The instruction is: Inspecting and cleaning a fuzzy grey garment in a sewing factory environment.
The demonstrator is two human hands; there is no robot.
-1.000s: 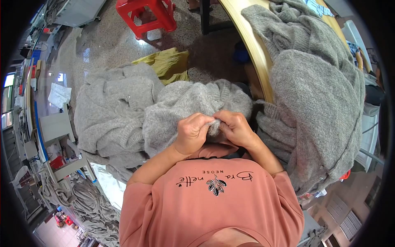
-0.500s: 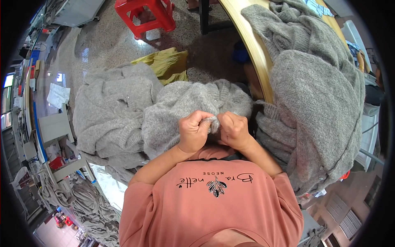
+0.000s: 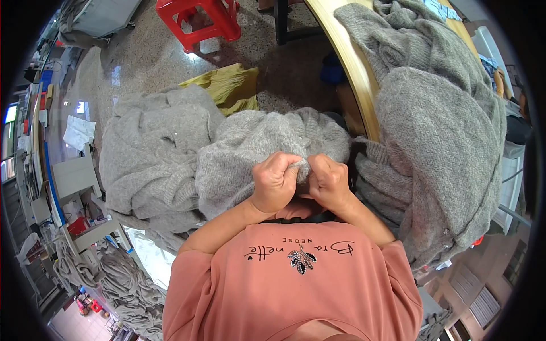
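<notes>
A grey knitted garment (image 3: 244,145) lies bunched across my lap. My left hand (image 3: 275,182) pinches a small fold of its edge between thumb and curled fingers. Right beside it, my right hand (image 3: 329,181) is closed on the same edge, its knuckles turned up. Only a short bit of knit shows between the two hands. Whether anything small is tucked inside the fingers is hidden.
More grey knitwear (image 3: 151,153) is heaped to my left. On the right, a large grey knit pile (image 3: 438,142) drapes over a wooden table (image 3: 364,85). Beyond my lap, a yellow cloth or sack (image 3: 227,88) lies on the floor near a red plastic stool (image 3: 199,25).
Both hands have shifted slightly to the right, still gripping the garment's edge. The short bit of knit between them now shows less.
</notes>
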